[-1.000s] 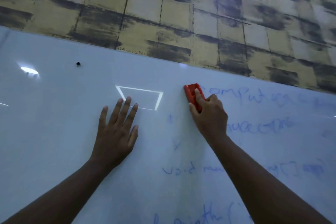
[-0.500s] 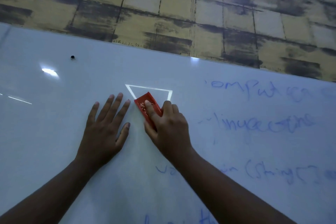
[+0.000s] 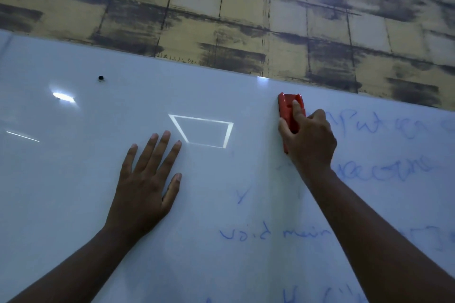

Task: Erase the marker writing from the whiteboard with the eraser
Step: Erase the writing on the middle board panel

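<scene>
Head view: right hand (image 3: 310, 140) grips eraser (image 3: 287, 112) against whiteboard (image 3: 73, 179).

Dim, bluish cast overall. Bright square glare on the whiteboard (image 3: 73, 179) just beyond the left hand (image 3: 145, 184) fingertips; smaller hotspots farther left. Soft focus, edges bowed.

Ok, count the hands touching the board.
2. The left hand lies flat on the whiteboard, left of centre; the right hand grips the eraser near the top edge.
</scene>
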### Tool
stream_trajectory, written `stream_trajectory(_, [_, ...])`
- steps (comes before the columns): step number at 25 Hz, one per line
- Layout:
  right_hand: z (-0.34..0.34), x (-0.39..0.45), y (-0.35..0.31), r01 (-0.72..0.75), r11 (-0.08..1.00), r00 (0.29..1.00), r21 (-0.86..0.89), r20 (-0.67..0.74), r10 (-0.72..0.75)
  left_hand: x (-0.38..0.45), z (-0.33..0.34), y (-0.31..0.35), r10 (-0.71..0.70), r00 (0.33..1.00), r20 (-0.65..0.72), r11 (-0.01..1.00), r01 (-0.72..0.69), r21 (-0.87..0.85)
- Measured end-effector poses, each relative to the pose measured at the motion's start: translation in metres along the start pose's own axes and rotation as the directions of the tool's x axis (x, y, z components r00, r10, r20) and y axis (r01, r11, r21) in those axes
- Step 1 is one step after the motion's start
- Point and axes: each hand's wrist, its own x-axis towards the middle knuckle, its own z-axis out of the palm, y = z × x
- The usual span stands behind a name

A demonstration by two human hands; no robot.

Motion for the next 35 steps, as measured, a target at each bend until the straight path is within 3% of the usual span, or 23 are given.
stream_trajectory(3, [0.003,-0.024,-0.017,-0.028,0.997,1.0,0.074,0.003,0.028,0.0,0.0,0.002,-0.009,1.0,-0.005,1.0,0.009,0.0])
stream_trajectory(7, [0.001,-0.089,-0.048,0.237,0.96,0.971,0.146,-0.044,-0.233,-0.001,0.0,0.002,-0.013,1.0,-0.002,1.0,0.013,-0.004])
stream_trajectory(11, [-0.01,-0.155,-0.068,0.552,0.81,0.828,0.2,-0.014,-0.561,-0.004,-0.001,0.0,-0.011,0.999,0.032,1.0,0.012,-0.028])
stream_trajectory(14, [-0.013,-0.165,-0.063,0.639,0.75,0.761,0.173,0.004,-0.649,-0.007,-0.001,0.0,-0.007,0.999,0.049,1.0,0.009,-0.025])
stream_trajectory(16, [-0.015,-0.159,-0.052,0.641,0.753,0.761,0.148,0.008,-0.649,-0.011,-0.003,0.001,-0.001,0.999,0.044,0.999,0.003,-0.032])
stream_trajectory(18, [-0.018,-0.148,-0.029,0.554,0.825,0.83,0.112,0.007,-0.558,-0.015,-0.005,0.0,0.007,0.999,0.031,0.999,-0.006,-0.036])
stream_trajectory(22, [-0.024,-0.125,0.032,0.164,0.986,0.986,0.028,-0.014,-0.164,-0.023,-0.006,0.001,0.004,1.0,0.02,1.0,-0.004,-0.025])
stream_trajectory(24, [-0.027,-0.117,0.048,0.015,0.999,1.0,0.041,-0.011,-0.014,-0.026,-0.007,0.003,-0.002,1.0,0.016,1.0,0.002,-0.025])
stream_trajectory(27, [-0.027,-0.12,0.042,-0.052,0.995,0.999,0.085,-0.005,0.052,-0.029,-0.008,0.005,-0.017,1.0,0.018,0.999,0.018,-0.032])
stream_trajectory(30, [-0.026,-0.144,0.006,0.011,0.992,1.0,0.124,0.021,-0.014,-0.031,-0.008,0.007,-0.028,0.999,0.02,0.999,0.029,-0.029])
stream_trajectory(33, [-0.023,-0.189,-0.044,0.247,0.95,0.966,0.189,0.029,-0.257,-0.033,-0.008,0.008,-0.034,0.999,0.028,0.998,0.036,-0.044])
stream_trajectory(35, [-0.022,-0.219,-0.068,0.422,0.877,0.897,0.23,0.034,-0.44,-0.037,-0.008,0.007,-0.034,0.999,0.038,0.998,0.036,-0.059])
